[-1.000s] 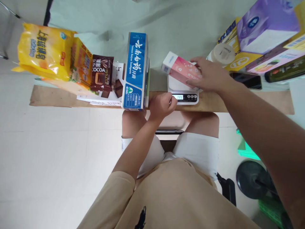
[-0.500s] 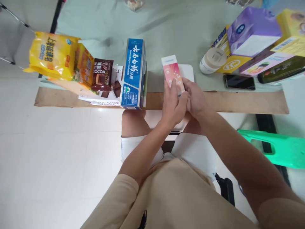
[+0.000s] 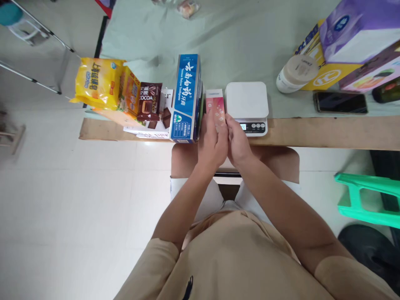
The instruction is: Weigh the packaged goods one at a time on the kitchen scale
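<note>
A small pink and white box (image 3: 218,105) points away from me, between the blue toothpaste box (image 3: 186,91) and a white kitchen scale (image 3: 246,100). My left hand (image 3: 213,139) is closed round its near left part, fingers lying along it. Closed at its near right corner is my right hand (image 3: 239,141), beside the scale. Whether the pink box rests on the table cannot be made out. The scale's platform bears nothing, and my right hand partly covers its lit display.
Left of the toothpaste stand a brown cocoa packet (image 3: 150,101) and a yellow soap pack (image 3: 98,81). To the right are a white-lidded jar (image 3: 296,73), a phone (image 3: 340,102) and a purple carton (image 3: 359,33). A green stool (image 3: 368,204) stands below the table edge (image 3: 312,132).
Both hands have moved the pink box left, from in front of the scale to beside the toothpaste box, and straightened it. The scale is now uncovered. The camera view has shifted.
</note>
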Motion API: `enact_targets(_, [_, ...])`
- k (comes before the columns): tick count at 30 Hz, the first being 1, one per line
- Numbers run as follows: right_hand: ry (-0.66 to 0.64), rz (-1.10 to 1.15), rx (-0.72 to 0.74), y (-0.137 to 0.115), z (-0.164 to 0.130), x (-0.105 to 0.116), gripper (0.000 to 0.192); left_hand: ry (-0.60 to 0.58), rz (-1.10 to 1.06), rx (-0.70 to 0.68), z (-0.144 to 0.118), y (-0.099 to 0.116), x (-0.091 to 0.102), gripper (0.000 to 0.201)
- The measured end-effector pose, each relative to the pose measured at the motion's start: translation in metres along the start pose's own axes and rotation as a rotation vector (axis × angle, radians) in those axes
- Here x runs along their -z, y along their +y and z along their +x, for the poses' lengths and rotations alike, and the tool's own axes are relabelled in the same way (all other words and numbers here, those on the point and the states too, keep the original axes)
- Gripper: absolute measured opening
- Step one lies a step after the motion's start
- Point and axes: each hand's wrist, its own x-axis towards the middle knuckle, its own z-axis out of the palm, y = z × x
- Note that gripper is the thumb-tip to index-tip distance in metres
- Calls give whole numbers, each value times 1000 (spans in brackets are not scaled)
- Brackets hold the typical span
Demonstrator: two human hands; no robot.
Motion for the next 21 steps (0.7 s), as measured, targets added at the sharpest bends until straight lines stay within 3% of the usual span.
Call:
enact_targets(4, [44, 157, -40, -1, -12, 1, 56, 91, 66, -268, -9, 2, 4, 54])
enact_targets(7, [62, 202, -32, 6, -34, 10, 53, 151, 42, -337, -33, 4, 10, 40])
enact_targets(9, [66, 191, -33, 14, -47, 15, 51, 157, -14, -246, -49, -2, 11, 32])
enact_targets(13, [52, 187, -58, 30, -55, 18, 56, 43, -95, 34, -60, -24, 6, 27])
enact_targets(21, [58, 235, -66, 37, -34, 8, 60, 19, -63, 109, -40, -32, 1, 25])
